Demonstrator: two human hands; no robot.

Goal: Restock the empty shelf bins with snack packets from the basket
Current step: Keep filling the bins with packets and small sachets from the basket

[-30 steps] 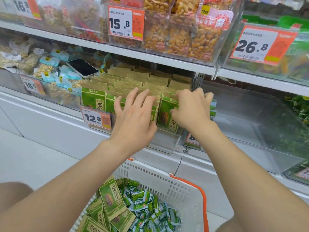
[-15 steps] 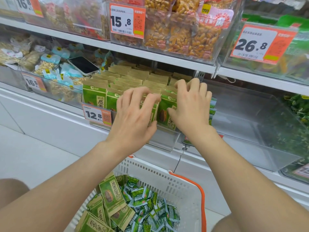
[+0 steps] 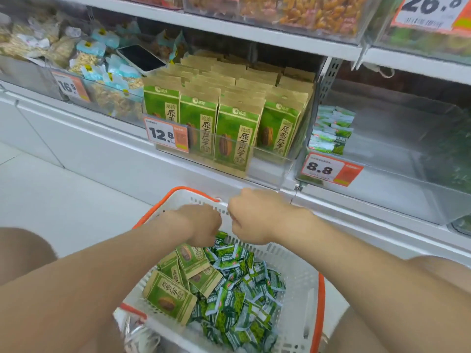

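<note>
Far right on shelf: clear 8.8 bin (image 3: 382, 200), nearly bare, short stack of green packets (image 3: 331, 131) against its left wall. Left of it: 12.8 bin (image 3: 267, 171), packed with upright sunflower seed packets (image 3: 229, 138). Near centre: white basket (image 3: 303, 284), heap of small green packets (image 3: 237, 301) at right, loose seed packets (image 3: 168, 296) flat at left. Over basket's far end: left hand (image 3: 201, 224), right hand (image 3: 251, 217), knuckles up, fingers curled down, hidden; cannot tell if gripping anything. Heap directly below both; right hand nearer bare bin, likely carrier.
</note>
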